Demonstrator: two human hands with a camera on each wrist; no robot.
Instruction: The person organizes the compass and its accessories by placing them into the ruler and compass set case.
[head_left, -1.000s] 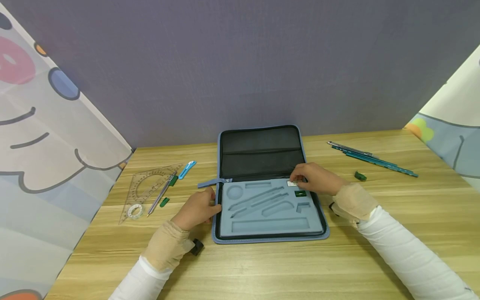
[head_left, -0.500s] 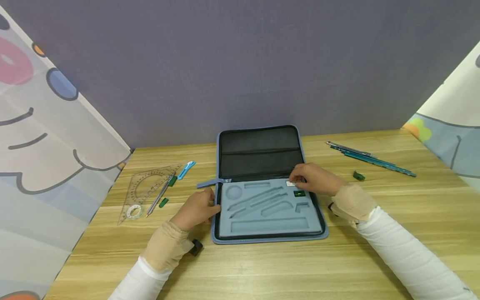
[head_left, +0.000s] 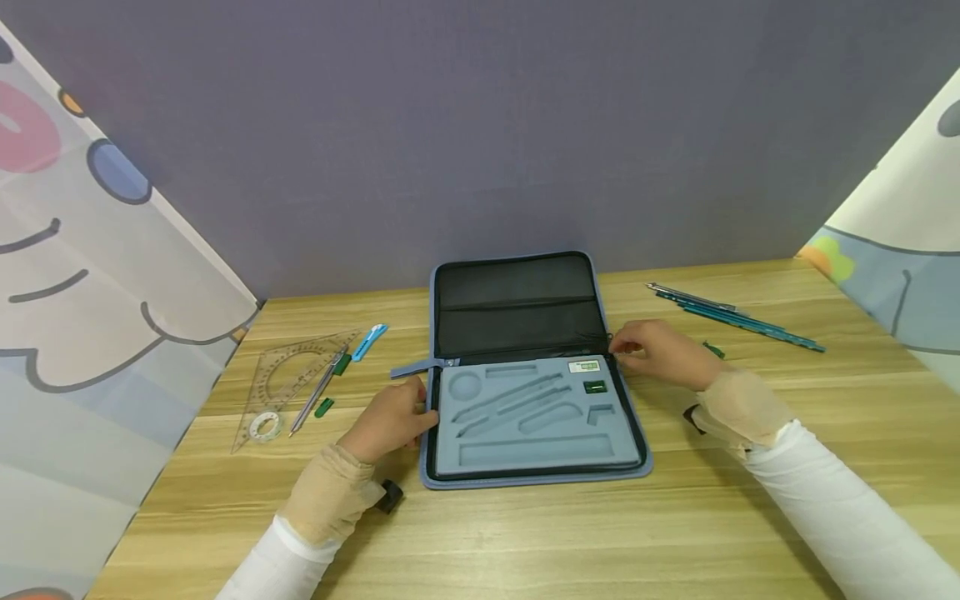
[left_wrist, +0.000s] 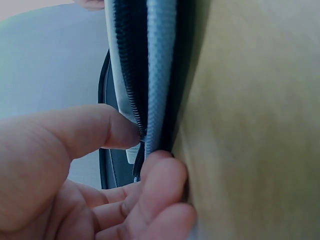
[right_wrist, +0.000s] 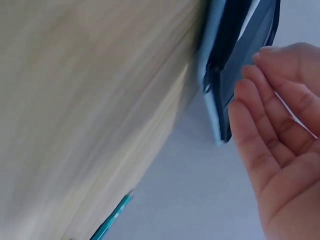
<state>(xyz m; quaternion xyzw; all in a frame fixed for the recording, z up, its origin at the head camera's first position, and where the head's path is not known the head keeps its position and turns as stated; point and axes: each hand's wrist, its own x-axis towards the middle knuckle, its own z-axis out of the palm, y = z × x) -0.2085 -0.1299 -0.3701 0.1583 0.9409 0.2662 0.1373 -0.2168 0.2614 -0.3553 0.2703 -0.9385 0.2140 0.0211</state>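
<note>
My left hand (head_left: pixel 392 419) pinches the left edge of an open zip case (head_left: pixel 536 481) between thumb and fingers. The left wrist view shows its thumb by the zip teeth (left_wrist: pixel 131 90). A light-blue tray (head_left: pixel 498 429) with shaped recesses fills the case's front half. In its upper right corner lies a small white eraser (head_left: pixel 584 367) with a green label, and just below it a green pencil sharpener (head_left: pixel 595 387). My right hand (head_left: pixel 663 354) is beside the case's right edge, near the hinge. Its fingers are loosely bent and hold nothing in the right wrist view.
Left on the table lie a clear set square (head_left: pixel 262 383), a tape roll (head_left: pixel 265 426), a slim silver tool (head_left: pixel 315 396), two small green pieces (head_left: pixel 324 407) and a blue cutter (head_left: pixel 369 342). At right are teal pencils (head_left: pixel 750 323) and a partly hidden green object (head_left: pixel 714 350).
My right hand has let go of the white eraser, which now lies in the tray's corner, and has moved right to the case's edge. My left hand keeps its hold.
</note>
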